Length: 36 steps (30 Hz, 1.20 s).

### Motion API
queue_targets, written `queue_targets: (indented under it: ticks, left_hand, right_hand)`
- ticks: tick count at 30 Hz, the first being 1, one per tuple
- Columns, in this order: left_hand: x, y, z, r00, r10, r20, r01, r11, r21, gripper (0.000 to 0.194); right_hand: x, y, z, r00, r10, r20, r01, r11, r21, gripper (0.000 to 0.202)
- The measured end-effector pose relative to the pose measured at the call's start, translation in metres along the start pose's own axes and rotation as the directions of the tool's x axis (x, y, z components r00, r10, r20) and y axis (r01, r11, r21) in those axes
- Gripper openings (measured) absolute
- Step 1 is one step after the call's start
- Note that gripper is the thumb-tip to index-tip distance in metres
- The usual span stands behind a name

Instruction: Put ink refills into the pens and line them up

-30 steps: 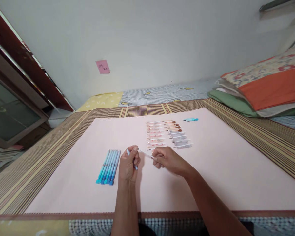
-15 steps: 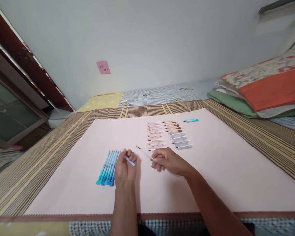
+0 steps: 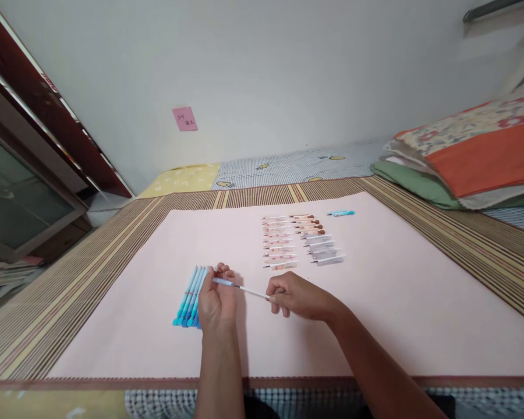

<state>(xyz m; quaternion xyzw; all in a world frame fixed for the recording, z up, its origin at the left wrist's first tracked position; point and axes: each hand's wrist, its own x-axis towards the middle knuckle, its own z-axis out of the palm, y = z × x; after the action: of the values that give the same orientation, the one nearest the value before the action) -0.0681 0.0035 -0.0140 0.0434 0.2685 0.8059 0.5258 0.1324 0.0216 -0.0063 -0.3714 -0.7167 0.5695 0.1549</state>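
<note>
My left hand [image 3: 218, 297], palm turned up, is closed around a pale blue pen cap [image 3: 223, 281]. From the right, my right hand [image 3: 290, 295] pinches the rear end of a thin white pen refill [image 3: 252, 291]. The refill's dark tip meets the cap's open end; whether it reaches inside I cannot tell. Beside my left hand lies a row of several blue pens [image 3: 187, 302], partly hidden by that hand. Beyond my right hand are several pink-patterned pen pieces with white refills [image 3: 279, 242].
Brown-topped pens [image 3: 308, 225] and grey pen pieces with refills [image 3: 325, 254] lie right of the pink ones. Blue pens [image 3: 340, 213] rest farther back. Everything sits on a pink sheet [image 3: 126, 302] over a striped mat [image 3: 48, 302]. Folded bedding [image 3: 475, 157] is stacked at right.
My right hand has lowered the refill and levelled it, bringing its tip to the piece in my left hand. My left hand has turned that piece toward the refill.
</note>
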Motion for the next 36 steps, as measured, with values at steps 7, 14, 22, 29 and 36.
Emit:
queue_targets:
  ticks: [7,14,22,29,36]
  left_hand:
    - [-0.004,-0.001,0.007,0.993,-0.081,-0.088,0.069,0.99,-0.124,0.025]
    - [-0.009,0.0,0.013,0.991,-0.056,-0.121,0.04,0.991,-0.126,0.026]
    - [-0.002,-0.006,0.003,0.995,0.019,-0.096,-0.016,0.999,0.032,0.023]
    - [-0.002,-0.011,0.007,0.968,0.145,-0.206,-0.117,0.983,0.141,0.035]
    - [-0.007,-0.014,0.018,0.938,0.222,-0.268,-0.158,0.958,0.239,0.039]
  right_hand:
    - [0.0,0.0,-0.002,1.0,0.006,0.004,-0.006,1.0,0.015,0.008]
    - [0.001,0.002,-0.003,1.0,0.009,-0.005,-0.009,1.0,0.017,0.008]
    - [0.002,0.001,-0.002,1.0,0.016,-0.021,-0.016,1.0,0.011,0.008]
    - [0.0,-0.002,-0.003,0.995,-0.027,-0.092,0.018,0.996,-0.091,0.009]
    - [-0.001,-0.002,-0.005,0.987,-0.096,-0.132,0.068,0.977,-0.203,0.013]
